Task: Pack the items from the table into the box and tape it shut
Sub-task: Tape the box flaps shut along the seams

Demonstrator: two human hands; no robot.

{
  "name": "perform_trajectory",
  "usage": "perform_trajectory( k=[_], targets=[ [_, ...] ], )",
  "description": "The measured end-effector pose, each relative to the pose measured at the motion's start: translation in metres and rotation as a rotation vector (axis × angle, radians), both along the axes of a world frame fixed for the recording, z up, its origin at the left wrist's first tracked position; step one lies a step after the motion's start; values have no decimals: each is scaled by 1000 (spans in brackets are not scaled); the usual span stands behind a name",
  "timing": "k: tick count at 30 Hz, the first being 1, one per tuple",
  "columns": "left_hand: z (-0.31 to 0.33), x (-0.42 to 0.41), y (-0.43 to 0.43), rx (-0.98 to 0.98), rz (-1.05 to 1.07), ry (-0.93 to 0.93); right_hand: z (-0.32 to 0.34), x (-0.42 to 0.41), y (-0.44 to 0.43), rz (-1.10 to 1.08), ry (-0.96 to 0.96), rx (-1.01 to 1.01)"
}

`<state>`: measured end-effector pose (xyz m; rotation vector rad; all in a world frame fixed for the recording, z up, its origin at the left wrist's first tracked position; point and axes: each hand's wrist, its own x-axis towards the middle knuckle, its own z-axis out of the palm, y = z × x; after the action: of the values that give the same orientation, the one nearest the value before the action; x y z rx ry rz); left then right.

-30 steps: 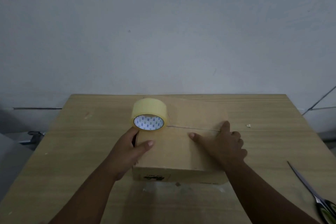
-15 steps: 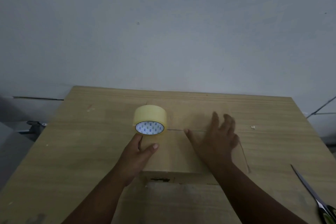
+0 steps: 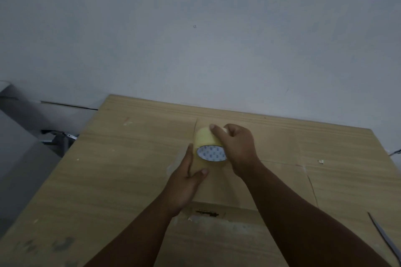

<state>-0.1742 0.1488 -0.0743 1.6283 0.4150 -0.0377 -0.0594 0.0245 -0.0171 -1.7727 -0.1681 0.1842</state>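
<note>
Right hand (image 3: 237, 147) now on 1 tape roll (image 3: 207, 143), left hand (image 3: 186, 178) on 1 box (image 3: 219, 188).

A closed cardboard box (image 3: 219, 188) lies flat on a pale wooden table (image 3: 112, 169) that stands against a plain grey wall (image 3: 195, 28). A roll of yellow tape (image 3: 208, 143) stands on edge on the box top, its white printed core facing the camera. The right hand (image 3: 237, 147) grips the roll from above and from its right side, fingers curled over the top. The left hand (image 3: 186, 180) rests flat on the box's left part, thumb spread just below the roll. At the table's right edge lies a scissors blade (image 3: 384, 236).
</note>
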Motion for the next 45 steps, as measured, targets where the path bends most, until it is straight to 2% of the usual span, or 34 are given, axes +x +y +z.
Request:
perform_trajectory(
  k=[3, 8, 11, 13, 16, 18, 21, 23, 29, 34, 38, 40, 45],
  targets=[
    [1, 0, 0, -7, -13, 28, 2, 5, -17, -29, -25, -46],
    [-3, 2, -1, -18, -5, 20, 12, 9, -30, -5, -270, -396],
    [0, 2, -1, 52, -29, 42, 17, 10, -29, 10, -352, -527],
    [0, 4, 1, 252, -85, 78, 18, 10, -28, 34, -382, -591],
    [-4, 13, 8, 916, -247, 111, 20, 9, -27, 91, -411, -632],
    [0, 22, 9, 1110, -312, 44, 21, 8, -26, 100, -418, -640],
    [1, 29, -2, 1126, -365, -111, 18, 8, -25, 70, -429, -666],
    [-3, 31, -7, 1131, -324, -146, 20, 8, -23, 76, -420, -671],
    [-11, 35, -4, 1295, -388, -43, 26, 11, -20, 168, -435, -660],
    [-5, 33, -18, 1231, -343, -63, 19, 12, -32, 181, -240, -296],
    [-6, 32, -19, 1247, -318, -39, 6, 12, -32, 61, -151, -180],
    [-6, 31, -18, 1237, -326, -33, 7, 15, -31, 78, -188, -230],
    [1, 30, -18, 1260, -332, 26, 25, 31, -61, 69, -335, -525]
  ],
)
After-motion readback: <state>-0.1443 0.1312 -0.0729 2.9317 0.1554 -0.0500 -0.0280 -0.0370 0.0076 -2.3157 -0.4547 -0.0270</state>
